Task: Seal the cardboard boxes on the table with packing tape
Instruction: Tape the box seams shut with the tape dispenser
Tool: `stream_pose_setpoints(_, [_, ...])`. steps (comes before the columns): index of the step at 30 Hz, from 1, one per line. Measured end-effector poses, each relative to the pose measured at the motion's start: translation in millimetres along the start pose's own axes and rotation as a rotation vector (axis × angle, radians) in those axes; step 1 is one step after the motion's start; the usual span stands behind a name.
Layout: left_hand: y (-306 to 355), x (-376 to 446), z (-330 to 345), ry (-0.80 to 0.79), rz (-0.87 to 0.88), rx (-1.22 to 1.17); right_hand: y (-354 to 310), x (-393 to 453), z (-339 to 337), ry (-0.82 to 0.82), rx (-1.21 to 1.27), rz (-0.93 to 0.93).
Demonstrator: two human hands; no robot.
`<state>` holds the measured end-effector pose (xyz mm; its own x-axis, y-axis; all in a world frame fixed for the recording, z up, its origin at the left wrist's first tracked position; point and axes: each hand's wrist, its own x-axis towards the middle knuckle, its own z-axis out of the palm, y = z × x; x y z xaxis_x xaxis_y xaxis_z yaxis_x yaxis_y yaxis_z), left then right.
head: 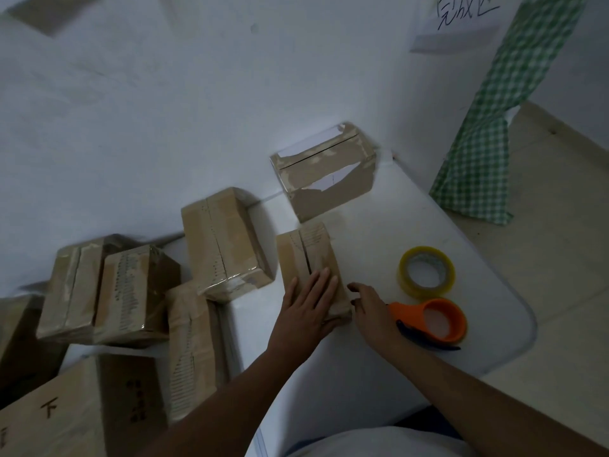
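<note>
The white desk is carrying everything, its rounded corner lying to the right above the pale floor. A large brown carton with printed marks is sitting at the lower left edge of the view. Beside and behind it, a cluster of taped cardboard boxes is lying close together, with a taller taped box standing just right of them. Farther back, a torn cardboard box with white patches is resting against the white wall. A green checked cloth is hanging at the right.

The small cardboard box being worked on is lying near the middle of the desk, its top seam running away from the person. The left hand is lying flat on its near end, fingers straight and together, pressing down. The right hand is sitting just beside the box's right near corner, fingers loosely bent and holding nothing; whether it is touching the box I cannot tell.

An orange tape dispenser is lying just behind the right hand, and a roll of clear yellowish packing tape is resting flat beyond it.
</note>
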<state>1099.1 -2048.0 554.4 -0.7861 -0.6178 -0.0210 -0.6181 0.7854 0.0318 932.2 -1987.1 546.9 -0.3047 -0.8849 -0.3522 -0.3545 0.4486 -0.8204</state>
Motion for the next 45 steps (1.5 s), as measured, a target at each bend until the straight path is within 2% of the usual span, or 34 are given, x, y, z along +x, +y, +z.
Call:
stream_pose_setpoints(2, [1,-1,0,-0.006,-0.004,-0.012,-4,-11,2,0.023,0.180,0.048])
stream_pose_setpoints(5, [3,0,-1,-0.022,-0.009,-0.031,-11,-22,9,-0.077,0.356,0.115])
stream_pose_setpoints(9, [2,0,-4,-0.051,-0.016,-0.079,-18,-19,0,-0.151,0.327,0.089])
stream_pose_setpoints(11, [3,2,-8,-0.030,-0.046,-0.220,-22,-19,-6,-0.154,0.269,0.062])
stream_pose_setpoints(12, [3,5,-13,-0.001,-0.082,-0.349,-24,-19,-8,-0.153,0.240,0.046])
stream_pose_setpoints(14, [0,10,-27,0.167,-0.198,-0.608,-30,-21,-9,-0.145,0.177,0.017])
stream_pose_setpoints(17, [-13,7,-49,0.455,-0.522,-0.895,-33,-20,-10,-0.111,0.073,-0.012])
stream_pose_setpoints(19, [-19,-7,-55,0.506,-0.688,-1.042,-34,-21,-11,-0.077,-0.008,-0.014])
stream_pose_setpoints(21, [-21,-28,-47,0.446,-0.874,-1.247,-37,-24,-14,-0.007,-0.163,-0.127])
stream_pose_setpoints(23, [-19,-54,-31,0.267,-1.099,-1.508,-39,-25,-16,0.030,-0.420,-0.365])
stream_pose_setpoints(25, [-17,-74,-11,0.086,-1.259,-1.814,-37,-23,-14,-0.057,-0.661,-0.544])
stream_pose_setpoints(28, [-12,-86,0,-0.052,-1.275,-2.039,-38,-13,-8,-0.163,-0.905,-0.643])
stream_pose_setpoints(31, [-7,-86,-3,-0.017,-1.218,-2.046,-37,-5,0,-0.181,-0.978,-0.665])
stream_pose_setpoints(39, [-2,-87,-5,0.214,-1.220,-1.856,-28,-1,9,-0.171,-1.026,-0.642])
stream_pose_setpoints(42, [1,-81,-4,0.314,-1.174,-1.700,-28,-1,8,-0.186,-1.031,-0.629])
stream_pose_setpoints(45, [4,-68,-1,0.343,-1.137,-1.545,-29,-2,7,-0.201,-1.013,-0.627])
